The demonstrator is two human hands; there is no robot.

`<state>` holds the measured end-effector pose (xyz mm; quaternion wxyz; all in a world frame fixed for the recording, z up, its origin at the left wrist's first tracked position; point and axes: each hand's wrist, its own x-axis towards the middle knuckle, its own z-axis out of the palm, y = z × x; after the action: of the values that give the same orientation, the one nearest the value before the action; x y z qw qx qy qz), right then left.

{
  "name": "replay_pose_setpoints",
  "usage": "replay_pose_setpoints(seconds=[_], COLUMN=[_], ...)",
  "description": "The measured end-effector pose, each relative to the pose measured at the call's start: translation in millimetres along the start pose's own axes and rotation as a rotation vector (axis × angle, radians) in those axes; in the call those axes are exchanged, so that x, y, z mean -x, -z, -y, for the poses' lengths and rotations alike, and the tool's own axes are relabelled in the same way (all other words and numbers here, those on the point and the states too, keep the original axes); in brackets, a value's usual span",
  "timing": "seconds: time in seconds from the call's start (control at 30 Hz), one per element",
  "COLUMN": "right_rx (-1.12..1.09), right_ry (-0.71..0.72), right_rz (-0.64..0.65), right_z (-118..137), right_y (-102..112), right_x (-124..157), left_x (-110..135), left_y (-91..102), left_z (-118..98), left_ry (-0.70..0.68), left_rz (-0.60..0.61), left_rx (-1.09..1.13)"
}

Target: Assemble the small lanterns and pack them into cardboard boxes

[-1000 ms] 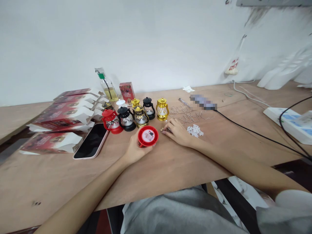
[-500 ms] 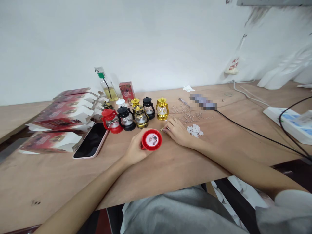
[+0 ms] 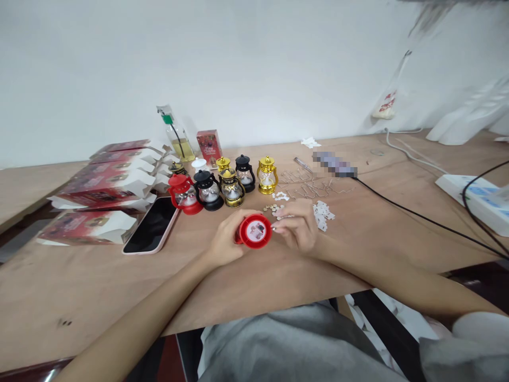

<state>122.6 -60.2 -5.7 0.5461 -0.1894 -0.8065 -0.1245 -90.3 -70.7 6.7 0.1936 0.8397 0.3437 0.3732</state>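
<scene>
My left hand [image 3: 228, 239] is wrapped round a small red lantern [image 3: 266, 240], whose round base with a picture label faces up toward me. Close beside the lantern's right rim, my right hand [image 3: 300, 225] pinches a small shiny piece [image 3: 273, 228] between thumb and fingertips. It looks like a button cell, though it is mostly covered. Just beyond that hand lie several small round button cells [image 3: 271, 207] and white tabs [image 3: 281, 196]. A larger pile of white tabs [image 3: 324, 212] is partly behind the right hand.
Mini lanterns in red [image 3: 185, 196], black [image 3: 209, 191] and gold [image 3: 267, 175] stand beyond my hands. Left are a phone [image 3: 153, 225] and red boxes [image 3: 85, 228]. Thin wire pieces [image 3: 306, 185], a screwdriver [image 3: 303, 164], a cabled blurred object [image 3: 334, 163] and a pump bottle [image 3: 181, 146] lie farther back.
My right hand has come from the small discs toward me, up to the red lantern's rim, with a small piece pinched. The lantern has shifted slightly right in view; the discs now show.
</scene>
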Motion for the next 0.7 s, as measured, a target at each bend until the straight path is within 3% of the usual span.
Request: replay_pose_setpoints(seconds=[0.13, 0.3, 0.5, 0.7], right_rx=[0.129, 0.209, 0.17, 0.144], right_ry=[0.101, 0.191, 0.215, 0.351], right_rz=[0.028, -0.035, 0.164, 0.147], right_z=[7.6, 9.5, 7.3, 7.7], right_y=[-0.2, 1.0, 7.8, 12.5], right_x=[-3.8, -11.5, -10.0, -17.6], left_x=[-1.2, -2.1, -3.3, -3.7], left_y=[-2.7, -3.3, -1.5, -1.1], left_z=[-0.9, -2.3, -0.3, 1.4], left_ry=[-0.023, -0.031, -0.033, -0.017], left_rz=[0.023, 0.037, 0.023, 0.02], left_rx=[-0.014, -0.031, -0.044, -0.03])
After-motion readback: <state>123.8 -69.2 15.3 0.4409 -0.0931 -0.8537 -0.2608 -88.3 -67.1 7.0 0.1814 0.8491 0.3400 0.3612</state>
